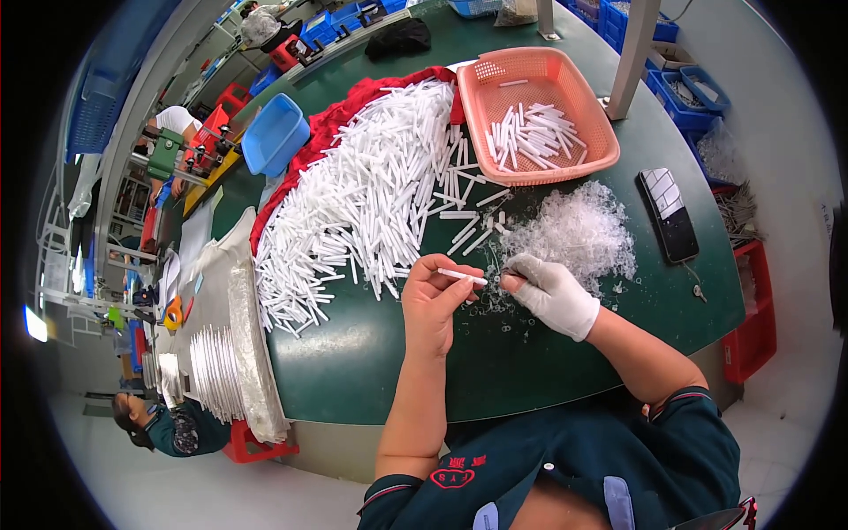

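My left hand, bare, pinches a short white tube between thumb and fingers, above the near part of the green table. Close to the tube's right end, my right hand wears a white glove with bare fingertips showing. Its thumb and fingers are pressed together; anything between them is too small to make out. Just beyond that hand lies a heap of small clear plastic rings, some scattered toward the tube. A large pile of similar white tubes spreads over a red cloth beyond my left hand.
A pink basket with several white tubes stands behind the ring heap. Right of it are a dark phone and a metal post. At left are a blue basin and silvery rods. Another person sits beyond.
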{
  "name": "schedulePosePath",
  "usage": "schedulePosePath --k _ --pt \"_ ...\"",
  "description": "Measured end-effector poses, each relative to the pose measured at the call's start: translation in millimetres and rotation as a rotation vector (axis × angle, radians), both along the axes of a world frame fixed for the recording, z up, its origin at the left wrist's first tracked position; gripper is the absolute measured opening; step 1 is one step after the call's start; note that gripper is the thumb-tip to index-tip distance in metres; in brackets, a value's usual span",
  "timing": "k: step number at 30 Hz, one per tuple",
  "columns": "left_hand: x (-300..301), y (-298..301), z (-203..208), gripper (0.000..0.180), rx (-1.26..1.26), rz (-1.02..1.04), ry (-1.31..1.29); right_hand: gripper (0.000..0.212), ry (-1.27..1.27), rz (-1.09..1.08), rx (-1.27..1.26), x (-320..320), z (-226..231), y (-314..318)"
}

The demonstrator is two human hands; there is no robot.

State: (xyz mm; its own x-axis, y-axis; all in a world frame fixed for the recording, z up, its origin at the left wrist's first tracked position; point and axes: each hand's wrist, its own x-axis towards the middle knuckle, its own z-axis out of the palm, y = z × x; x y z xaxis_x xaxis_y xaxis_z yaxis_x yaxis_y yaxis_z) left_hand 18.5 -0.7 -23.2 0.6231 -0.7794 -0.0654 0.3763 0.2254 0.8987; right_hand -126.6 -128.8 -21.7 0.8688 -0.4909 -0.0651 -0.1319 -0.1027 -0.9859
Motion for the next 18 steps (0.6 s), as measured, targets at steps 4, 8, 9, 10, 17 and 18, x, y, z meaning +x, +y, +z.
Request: schedulePosePath --k 4,8,9,10,17,18 --pt "-1.7 -0.3 -7.0 0.02 -0.064 -0.035 0.153 0.025 -0.037 0.026 0.061 0.3 -3.9 5.4" --pt "-11.4 -3.8 -6.8 0.015 -0.04 -0.114 0.183 0.024 -0.024 -0.055 0.111 0.6 -5.2 7.7" --pt "-13.2 -4.5 -7.0 0.014 -0.023 -0.126 0.155 0.023 -0.054 -0.072 0.127 0.8 -9.7 6.8" --pt "-14.4 -4.7 -7.2 0.013 -0.007 -0.136 0.126 0.022 -0.085 -0.087 0.143 1.6 -10.3 6.3" --pt "-19.0 -1.7 -10.7 0.018 0.227 -0.102 -0.697 0.02 -0.093 -0.079 0.013 -1.3 6.8 4.7" --pt "-18.4 -1.4 -12.5 0.017 0.248 -0.075 -0.823 0.021 -0.074 -0.073 -0.009 -1.4 7.0 4.6"
